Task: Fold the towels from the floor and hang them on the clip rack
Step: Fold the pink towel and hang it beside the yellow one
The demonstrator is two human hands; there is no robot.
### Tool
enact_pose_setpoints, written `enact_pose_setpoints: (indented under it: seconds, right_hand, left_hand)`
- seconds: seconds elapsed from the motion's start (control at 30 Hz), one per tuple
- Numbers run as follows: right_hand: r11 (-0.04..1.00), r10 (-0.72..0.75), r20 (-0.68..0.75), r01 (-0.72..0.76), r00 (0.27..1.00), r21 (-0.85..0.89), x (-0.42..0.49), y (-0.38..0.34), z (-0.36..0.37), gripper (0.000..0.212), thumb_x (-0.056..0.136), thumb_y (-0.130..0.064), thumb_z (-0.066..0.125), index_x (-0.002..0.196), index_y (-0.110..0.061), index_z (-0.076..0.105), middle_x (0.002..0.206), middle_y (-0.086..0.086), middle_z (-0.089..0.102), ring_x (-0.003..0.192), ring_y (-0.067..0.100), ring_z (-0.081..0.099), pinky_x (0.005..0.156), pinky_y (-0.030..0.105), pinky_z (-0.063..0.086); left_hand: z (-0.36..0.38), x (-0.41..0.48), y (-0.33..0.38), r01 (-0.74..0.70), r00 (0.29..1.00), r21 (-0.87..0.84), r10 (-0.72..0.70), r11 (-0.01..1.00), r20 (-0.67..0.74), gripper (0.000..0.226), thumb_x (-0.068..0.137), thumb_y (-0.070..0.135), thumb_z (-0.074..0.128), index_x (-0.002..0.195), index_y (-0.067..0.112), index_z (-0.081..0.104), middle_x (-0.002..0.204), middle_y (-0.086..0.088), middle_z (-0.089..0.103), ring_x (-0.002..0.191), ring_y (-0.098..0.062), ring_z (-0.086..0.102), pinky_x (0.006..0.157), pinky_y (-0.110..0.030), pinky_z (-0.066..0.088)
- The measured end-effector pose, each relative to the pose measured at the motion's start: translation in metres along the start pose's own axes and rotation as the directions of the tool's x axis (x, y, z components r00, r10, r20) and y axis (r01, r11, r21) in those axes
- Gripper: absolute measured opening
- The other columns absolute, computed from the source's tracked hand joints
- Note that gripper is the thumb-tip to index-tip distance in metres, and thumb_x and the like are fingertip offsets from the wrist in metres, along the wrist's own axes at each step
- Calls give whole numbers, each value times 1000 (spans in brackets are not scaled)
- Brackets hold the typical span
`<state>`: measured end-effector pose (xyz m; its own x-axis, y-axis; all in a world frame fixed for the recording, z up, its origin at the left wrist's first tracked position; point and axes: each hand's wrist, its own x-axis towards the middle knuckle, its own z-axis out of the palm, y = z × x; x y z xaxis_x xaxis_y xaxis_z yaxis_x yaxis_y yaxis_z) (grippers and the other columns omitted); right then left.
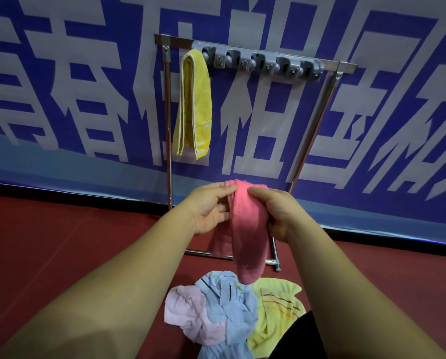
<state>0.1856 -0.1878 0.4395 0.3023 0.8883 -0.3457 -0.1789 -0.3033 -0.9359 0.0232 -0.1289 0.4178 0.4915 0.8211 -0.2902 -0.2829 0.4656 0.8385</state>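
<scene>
A pink towel (pixel 246 229) hangs folded over in front of me, held up at its top fold. My left hand (pixel 209 208) pinches the top left edge with thumb and fingertips, the other fingers spread. My right hand (pixel 276 211) grips the right side of the fold. Behind it stands a metal frame with a grey clip rack (pixel 263 62) along its top bar. A folded yellow towel (pixel 194 104) hangs from the leftmost clip. On the floor below lie a pale pink towel (pixel 188 312), a light blue striped towel (pixel 229 307) and a yellow striped towel (pixel 276 309).
The rack frame's base bar (pixel 271 261) rests on the dark red floor (pixel 61 242). A blue and grey banner wall (pixel 372 125) stands right behind the rack. A dark object (pixel 305 340) shows at the bottom edge beside the towel pile.
</scene>
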Motion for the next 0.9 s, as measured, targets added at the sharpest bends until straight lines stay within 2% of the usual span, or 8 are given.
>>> enact_pose_setpoints:
  seconds: [0.1,0.2,0.27,0.37,0.53,0.67,0.8,0.9]
  right_hand:
    - [964,-47,-97,20,994,-264,1,-1,-3,37,92,-41,78,106,-8,70,97,13,78,84,27,71,75,38,55]
    - [796,-301,-206,127,931,-592,11,-2,-3,45,85,-56,74,103,-16,62,97,3,70,89,23,68,73,38,55]
    - [706,-374,-146,180,916,-685,11,-8,2,40,87,-57,70,100,-20,63,94,-2,70,87,19,67,76,38,55]
    - [520,-374,-1,209,928,-828,7,-17,12,36,91,-54,66,91,-19,74,83,-2,74,83,18,68,71,33,51]
    - [346,-310,76,187,948,-919,12,-23,18,39,93,-34,64,92,3,77,77,16,71,71,30,62,63,36,50]
    - [235,-267,154,220,951,-947,11,-23,22,33,91,-29,67,95,2,78,90,23,75,67,27,57,59,35,47]
    - [210,-246,222,276,943,-938,4,-22,27,33,90,-33,68,91,-2,79,85,20,75,80,35,70,68,44,59]
    - [271,-287,204,283,936,-920,0,-22,28,27,92,-31,69,94,-7,82,85,13,78,85,31,73,77,44,63]
  left_hand:
    - [2,4,-2,-45,999,48,46,998,-6,20,100,2,68,120,1,73,101,-14,81,87,-23,79,84,-40,64]
    - [6,3,-4,-50,999,146,49,988,10,13,97,-1,71,107,4,77,94,-12,81,82,-20,79,82,-37,64]
    - [9,1,-6,-58,998,209,52,976,33,13,96,-1,72,91,11,75,84,-8,80,76,-18,77,76,-34,62]
    - [9,-1,-8,-68,998,265,62,962,32,16,95,-2,73,87,12,70,80,-6,77,73,-17,75,71,-33,60]
    - [3,-2,-8,-31,999,221,25,975,26,19,99,0,63,85,11,66,76,-8,72,67,-18,71,63,-30,59]
    - [-4,-2,-13,-20,1000,233,15,972,21,16,100,5,70,85,10,71,84,-9,76,73,-18,73,76,-36,61]
    - [-7,-2,-13,-23,1000,232,25,972,-6,11,98,7,73,88,11,70,81,-8,73,68,-14,71,67,-29,61]
    - [-8,-2,-13,-31,999,219,34,975,-8,11,98,7,73,88,11,70,83,-8,76,70,-15,74,68,-31,63]
